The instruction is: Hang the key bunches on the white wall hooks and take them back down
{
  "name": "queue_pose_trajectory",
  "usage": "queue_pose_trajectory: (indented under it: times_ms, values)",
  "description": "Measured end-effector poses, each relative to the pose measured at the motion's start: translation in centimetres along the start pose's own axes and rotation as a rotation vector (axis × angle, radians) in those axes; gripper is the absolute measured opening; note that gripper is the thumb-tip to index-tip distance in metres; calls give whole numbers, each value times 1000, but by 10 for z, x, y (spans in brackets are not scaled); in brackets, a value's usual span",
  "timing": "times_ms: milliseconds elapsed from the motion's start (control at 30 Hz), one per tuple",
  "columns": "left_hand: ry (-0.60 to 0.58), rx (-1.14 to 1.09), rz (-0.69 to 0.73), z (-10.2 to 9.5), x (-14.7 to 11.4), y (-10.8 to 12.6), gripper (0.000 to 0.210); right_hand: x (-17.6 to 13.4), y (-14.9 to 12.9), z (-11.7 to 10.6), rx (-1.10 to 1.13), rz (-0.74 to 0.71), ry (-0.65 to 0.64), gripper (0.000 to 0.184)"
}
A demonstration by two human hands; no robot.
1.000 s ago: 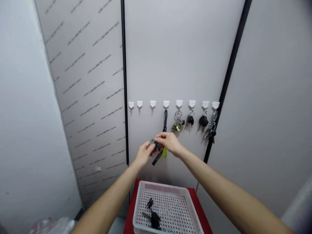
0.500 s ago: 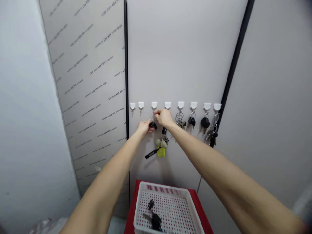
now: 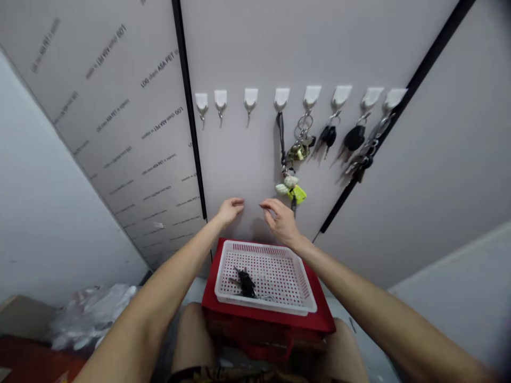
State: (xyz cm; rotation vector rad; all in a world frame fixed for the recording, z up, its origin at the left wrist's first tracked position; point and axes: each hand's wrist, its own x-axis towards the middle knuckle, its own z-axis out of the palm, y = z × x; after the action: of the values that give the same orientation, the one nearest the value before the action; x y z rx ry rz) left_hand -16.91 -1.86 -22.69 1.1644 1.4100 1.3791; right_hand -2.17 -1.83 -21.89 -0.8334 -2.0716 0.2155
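My left hand (image 3: pixel 230 210) is held in front of the panel above the basket's back rim, its fingers stretched out with nothing visible in them. Facing it, my right hand (image 3: pixel 280 218) has loosely bent fingers, the thumb apart, and no visible object in its grasp. Just above the right hand dangles a key bunch with a yellow-green tag (image 3: pixel 297 195) on a dark strap. Below both hands, a white perforated basket (image 3: pixel 305 276) contains black-headed keys (image 3: pixel 246 283) bunched on its left side. The third hook (image 3: pixel 250 98) from the left bears no keys.
Further right, hooks carry a ring of brass keys (image 3: pixel 299 150), black-headed keys (image 3: pixel 328 135), a larger black key fob (image 3: pixel 354 138) and a chained key bunch (image 3: pixel 363 159). The basket rests on a red surface (image 3: pixel 325 314). Clear plastic bags (image 3: pixel 91 314) lie at lower left.
Both hands have come down from the third hook to just above the basket. The black key at my left hand is no longer there or on that hook. The view has tilted downward.
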Motion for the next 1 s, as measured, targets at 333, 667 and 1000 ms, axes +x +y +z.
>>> queue_pose_trajectory:
  times_ms: [333,667,1000]
  values:
    - [-7,169,-90,-43,-40,-74,19,-67,26,26,-52,201,-424,21]
    - [-143,837,348,-49,-109,-76,26,-95,-29,22,-162,314,-944,27]
    - [-437,832,375,-15,-119,-62,29,-89,-25,24,50,373,-732,11]
